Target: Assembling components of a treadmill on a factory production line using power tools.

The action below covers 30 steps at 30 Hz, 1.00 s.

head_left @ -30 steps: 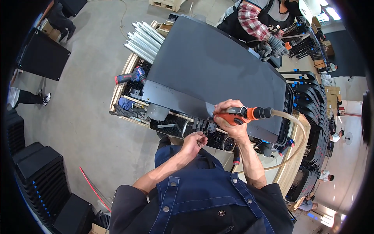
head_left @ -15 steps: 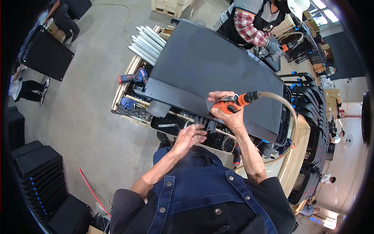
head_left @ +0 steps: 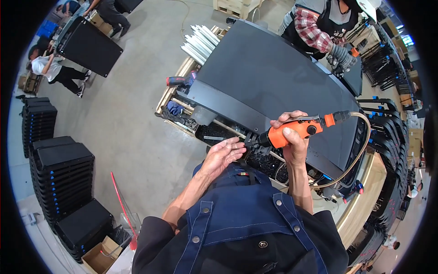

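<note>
Forearms (head_left: 194, 189) reach in from below, and our right hand (head_left: 297, 142) has its fingers wrapped round an orange driver (head_left: 279, 137), held sideways over the dark panel's (head_left: 273, 68) near edge. Our left hand (head_left: 222, 159) is stretched out, fingertips right by the driver's tip; honestly can't tell if we're pinching anything tiny. Our right palm's hidden, and the hose (head_left: 369, 130) gets lost around our forearm.

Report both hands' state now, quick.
Left hand: open, fingertips by the orange tool's nose; whether they touch it cannot be told.
Right hand: closed, holding the orange tool.
</note>
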Motion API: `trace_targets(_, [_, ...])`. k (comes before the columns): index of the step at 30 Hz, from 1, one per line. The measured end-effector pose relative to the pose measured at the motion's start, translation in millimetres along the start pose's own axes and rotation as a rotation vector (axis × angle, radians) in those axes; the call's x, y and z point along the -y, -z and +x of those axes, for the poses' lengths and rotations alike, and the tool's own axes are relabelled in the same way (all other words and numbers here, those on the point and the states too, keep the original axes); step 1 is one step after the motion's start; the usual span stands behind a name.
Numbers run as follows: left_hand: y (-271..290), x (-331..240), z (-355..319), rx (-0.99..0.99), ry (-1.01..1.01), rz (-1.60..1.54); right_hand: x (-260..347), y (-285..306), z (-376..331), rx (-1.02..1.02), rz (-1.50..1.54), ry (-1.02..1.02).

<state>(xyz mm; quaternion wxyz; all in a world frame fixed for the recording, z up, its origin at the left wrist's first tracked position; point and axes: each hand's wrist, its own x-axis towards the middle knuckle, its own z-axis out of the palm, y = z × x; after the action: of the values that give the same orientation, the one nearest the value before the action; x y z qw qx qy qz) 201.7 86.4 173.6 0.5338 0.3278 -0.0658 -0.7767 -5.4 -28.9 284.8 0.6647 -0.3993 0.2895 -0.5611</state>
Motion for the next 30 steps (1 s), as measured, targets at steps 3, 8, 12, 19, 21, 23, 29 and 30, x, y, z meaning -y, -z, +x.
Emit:
trace_targets(3, [0, 3, -2, -0.018, -0.012, -0.002, -2, 5, 0, 0.002, 0.062, 0.001])
trace_targets(8, [-3, 3, 0, -0.109, 0.033, -0.146, -6, 5, 0, 0.008, 0.138, 0.0])
trace_targets(12, [17, 10, 7, -0.112, 0.02, -0.306, -10, -4, 1, -0.001, 0.163, -0.001])
trace_targets(19, [19, -19, 10, -0.224, 0.02, -0.304, -28, -31, 7, -0.024, 0.158, 0.04])
trace_targets(21, [19, -31, 11, -0.24, 0.016, -0.3, -35, -43, 12, -0.039, 0.141, 0.045])
trace_targets(23, [23, -44, 14, -0.225, 0.031, -0.301, -45, -55, 18, -0.063, 0.115, 0.063])
trace_targets(29, [28, -84, 22, -0.271, 0.025, -0.394, -68, -98, 35, -0.094, 0.034, 0.172])
trace_targets(30, [31, -88, 24, -0.277, -0.003, -0.375, -73, -103, 38, -0.077, 0.012, 0.195])
